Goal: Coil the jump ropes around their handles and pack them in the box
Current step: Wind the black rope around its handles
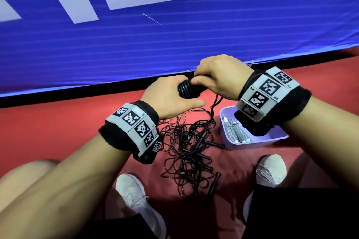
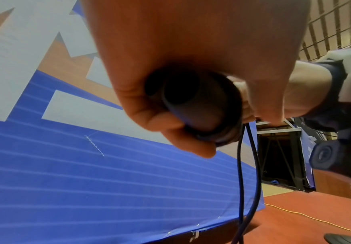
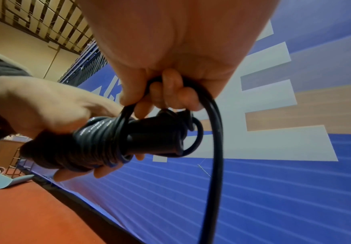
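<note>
Head view: handles [image 1: 187, 89] inside curled fingers [image 1: 196, 80]

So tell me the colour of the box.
The box is pale lilac, clearest in the head view.

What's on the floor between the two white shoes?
In the head view, a tangle of black jump ropes with loose handles lies on the red floor between the left shoe and right shoe.

right hand [image 3: 170, 49] pinching black rope [image 3: 216, 148], coiled handles [image 3: 112, 140]
</note>
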`<act>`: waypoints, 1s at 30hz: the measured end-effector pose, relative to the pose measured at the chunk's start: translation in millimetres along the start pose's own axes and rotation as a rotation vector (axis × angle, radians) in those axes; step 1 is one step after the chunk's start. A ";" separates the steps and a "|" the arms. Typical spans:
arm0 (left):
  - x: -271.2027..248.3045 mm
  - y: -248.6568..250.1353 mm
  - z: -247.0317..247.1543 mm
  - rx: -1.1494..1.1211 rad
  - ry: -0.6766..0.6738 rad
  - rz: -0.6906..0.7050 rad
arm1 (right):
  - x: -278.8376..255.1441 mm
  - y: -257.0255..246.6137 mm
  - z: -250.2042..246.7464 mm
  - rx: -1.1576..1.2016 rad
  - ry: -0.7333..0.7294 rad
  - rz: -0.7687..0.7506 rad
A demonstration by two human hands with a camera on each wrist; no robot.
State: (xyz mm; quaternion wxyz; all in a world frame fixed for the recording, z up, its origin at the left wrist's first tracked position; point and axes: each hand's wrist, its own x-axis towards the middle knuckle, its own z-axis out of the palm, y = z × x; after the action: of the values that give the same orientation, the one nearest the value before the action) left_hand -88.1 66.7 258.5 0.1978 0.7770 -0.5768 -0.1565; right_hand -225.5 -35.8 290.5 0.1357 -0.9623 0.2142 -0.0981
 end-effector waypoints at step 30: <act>12.5 -25.3 -16.5 -0.445 0.470 -0.125 | -0.3 -12.4 38.8 0.591 0.076 0.262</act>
State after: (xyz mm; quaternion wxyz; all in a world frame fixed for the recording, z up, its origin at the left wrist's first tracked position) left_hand -55.7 63.3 260.4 0.4804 0.7635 -0.4183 -0.1069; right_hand -211.3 -16.4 257.6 0.4126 -0.8412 0.3031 -0.1738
